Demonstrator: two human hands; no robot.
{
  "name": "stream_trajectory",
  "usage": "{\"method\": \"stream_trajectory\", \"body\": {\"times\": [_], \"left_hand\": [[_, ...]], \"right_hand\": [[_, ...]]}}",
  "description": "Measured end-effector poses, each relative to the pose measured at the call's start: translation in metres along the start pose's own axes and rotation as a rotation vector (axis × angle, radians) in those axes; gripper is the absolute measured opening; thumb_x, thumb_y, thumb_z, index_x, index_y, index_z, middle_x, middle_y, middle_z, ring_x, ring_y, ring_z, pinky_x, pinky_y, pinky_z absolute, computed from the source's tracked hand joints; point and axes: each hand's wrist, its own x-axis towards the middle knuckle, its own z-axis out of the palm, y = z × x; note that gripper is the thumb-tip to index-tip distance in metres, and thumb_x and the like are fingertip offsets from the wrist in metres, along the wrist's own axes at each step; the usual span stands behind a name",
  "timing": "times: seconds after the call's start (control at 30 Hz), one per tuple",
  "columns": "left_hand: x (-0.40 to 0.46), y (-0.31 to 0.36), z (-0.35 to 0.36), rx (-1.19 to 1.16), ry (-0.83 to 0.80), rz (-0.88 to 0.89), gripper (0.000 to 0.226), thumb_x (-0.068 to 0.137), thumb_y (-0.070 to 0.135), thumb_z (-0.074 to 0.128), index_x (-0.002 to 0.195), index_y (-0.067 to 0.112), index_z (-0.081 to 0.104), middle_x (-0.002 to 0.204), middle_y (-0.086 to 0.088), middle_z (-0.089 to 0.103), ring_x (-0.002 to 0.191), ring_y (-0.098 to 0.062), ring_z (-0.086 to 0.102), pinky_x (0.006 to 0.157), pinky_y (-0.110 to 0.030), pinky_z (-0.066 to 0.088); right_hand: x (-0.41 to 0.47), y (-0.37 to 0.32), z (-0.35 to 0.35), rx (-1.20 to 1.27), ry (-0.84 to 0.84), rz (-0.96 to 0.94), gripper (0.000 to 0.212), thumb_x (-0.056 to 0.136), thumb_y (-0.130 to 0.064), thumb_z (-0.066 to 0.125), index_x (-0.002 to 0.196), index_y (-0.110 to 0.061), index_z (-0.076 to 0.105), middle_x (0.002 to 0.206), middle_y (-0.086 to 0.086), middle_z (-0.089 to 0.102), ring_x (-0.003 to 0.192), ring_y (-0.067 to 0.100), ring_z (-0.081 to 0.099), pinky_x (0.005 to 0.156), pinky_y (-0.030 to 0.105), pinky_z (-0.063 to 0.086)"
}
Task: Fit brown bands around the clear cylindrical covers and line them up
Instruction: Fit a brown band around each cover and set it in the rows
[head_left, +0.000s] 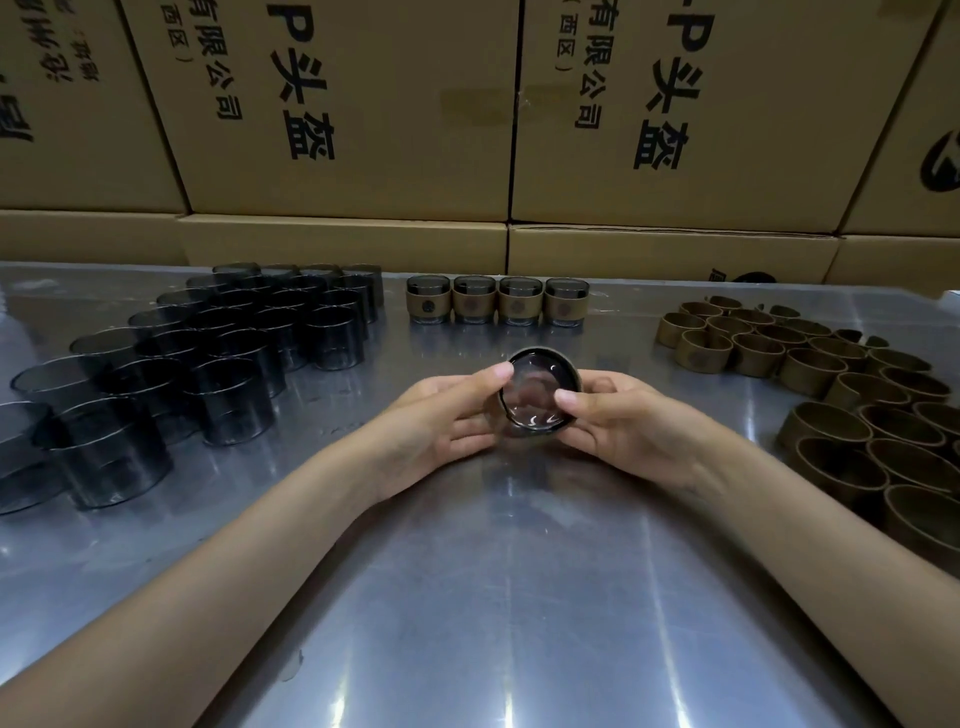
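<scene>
Centrally, both hands grasp one clear cover (537, 391) wearing a brown band (574, 371): left hand (441, 415) and right hand (623, 421) curl round its sides, thumbs on its rim, above the table (467, 597).

On the worktop (467, 597), bare covers (218, 353) are massed at left of the frame and bands (810, 364) at right. Four banded covers (497, 300) are lined up at upper centre. One cover (537, 389) is held between the hands just below them. Boxes (363, 130) are stacked behind.
</scene>
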Motion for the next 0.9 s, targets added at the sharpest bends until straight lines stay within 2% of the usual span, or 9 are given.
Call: {"method": "stream_trajectory", "body": {"times": [0.07, 0.13, 0.3, 0.5, 0.63, 0.7, 0.77, 0.83, 0.9], "left_hand": [[0.001, 0.001, 0.000, 0.027, 0.003, -0.032, 0.040, 0.081, 0.048, 0.068, 0.107, 0.017, 0.070, 0.110, -0.001, 0.073, 0.099, -0.010, 0.070, 0.077, -0.017, 0.055], [0.001, 0.001, -0.001, -0.017, 0.012, -0.027, 0.038, 0.078, 0.047, 0.069, 0.101, 0.017, 0.072, 0.104, -0.004, 0.074, 0.089, -0.010, 0.071, 0.072, -0.018, 0.054], [-0.003, -0.003, -0.001, -0.107, -0.090, -0.001, 0.033, 0.073, 0.050, 0.071, 0.087, 0.022, 0.080, 0.095, -0.004, 0.074, 0.084, -0.010, 0.070, 0.073, -0.021, 0.055], [-0.007, -0.007, 0.005, -0.185, -0.176, 0.037, 0.070, 0.038, 0.061, 0.089, 0.092, 0.018, 0.078, 0.102, -0.009, 0.074, 0.091, -0.014, 0.071, 0.082, -0.024, 0.057], [-0.008, -0.004, 0.001, -0.244, -0.127, 0.035, 0.085, 0.034, 0.056, 0.093, 0.103, 0.012, 0.070, 0.107, -0.011, 0.072, 0.096, -0.018, 0.069, 0.086, -0.027, 0.057], [-0.008, -0.001, 0.000, -0.268, -0.101, 0.013, 0.087, 0.042, 0.057, 0.090, 0.109, 0.007, 0.066, 0.110, -0.013, 0.070, 0.103, -0.023, 0.066, 0.094, -0.035, 0.054], [-0.007, 0.001, 0.006, -0.238, -0.023, 0.013, 0.075, 0.061, 0.069, 0.070, 0.102, 0.006, 0.068, 0.108, -0.016, 0.067, 0.103, -0.029, 0.063, 0.096, -0.041, 0.048], [-0.004, 0.001, 0.019, -0.158, 0.135, 0.057, 0.060, 0.074, 0.072, 0.046, 0.073, 0.015, 0.066, 0.088, -0.014, 0.065, 0.084, -0.027, 0.060, 0.079, -0.037, 0.048], [-0.004, -0.002, 0.035, -0.086, 0.268, 0.116, 0.057, 0.077, 0.073, 0.041, 0.057, 0.021, 0.052, 0.066, -0.011, 0.051, 0.062, -0.021, 0.048, 0.061, -0.032, 0.037]], "right_hand": [[-0.002, -0.001, 0.000, -0.015, -0.053, -0.002, 0.028, 0.077, -0.015, 0.074, 0.105, -0.014, 0.076, 0.114, 0.007, 0.071, 0.109, 0.015, 0.066, 0.091, 0.022, 0.052], [-0.001, -0.001, 0.001, -0.045, -0.074, 0.007, 0.047, 0.062, -0.031, 0.089, 0.105, -0.015, 0.076, 0.113, 0.006, 0.071, 0.106, 0.014, 0.066, 0.094, 0.023, 0.051], [-0.003, -0.001, 0.005, -0.040, -0.112, -0.001, 0.066, 0.048, -0.045, 0.094, 0.105, -0.018, 0.076, 0.108, 0.004, 0.072, 0.098, 0.012, 0.068, 0.083, 0.022, 0.055], [-0.008, 0.002, 0.010, 0.034, -0.190, -0.010, 0.059, 0.046, -0.046, 0.094, 0.097, -0.022, 0.078, 0.092, -0.004, 0.075, 0.084, 0.002, 0.070, 0.071, 0.015, 0.056], [-0.004, 0.003, 0.011, 0.016, -0.172, -0.006, 0.059, 0.051, -0.050, 0.091, 0.103, -0.025, 0.076, 0.104, -0.004, 0.073, 0.097, 0.007, 0.068, 0.085, 0.021, 0.054], [0.000, 0.004, 0.016, 0.002, -0.073, -0.001, 0.066, 0.056, -0.060, 0.083, 0.108, -0.021, 0.073, 0.112, 0.004, 0.071, 0.108, 0.016, 0.066, 0.097, 0.031, 0.051], [0.004, 0.002, 0.031, -0.054, 0.127, -0.013, 0.068, 0.065, -0.075, 0.063, 0.099, -0.018, 0.075, 0.109, 0.013, 0.069, 0.104, 0.024, 0.066, 0.095, 0.038, 0.050], [0.008, 0.002, 0.047, -0.163, 0.417, -0.082, 0.062, 0.065, -0.078, 0.049, 0.069, -0.021, 0.075, 0.082, 0.011, 0.068, 0.077, 0.018, 0.066, 0.074, 0.029, 0.053], [0.010, 0.003, 0.060, -0.249, 0.612, -0.194, 0.059, 0.070, -0.073, 0.047, 0.045, -0.022, 0.063, 0.053, -0.002, 0.059, 0.051, 0.007, 0.055, 0.054, 0.016, 0.045]]}}
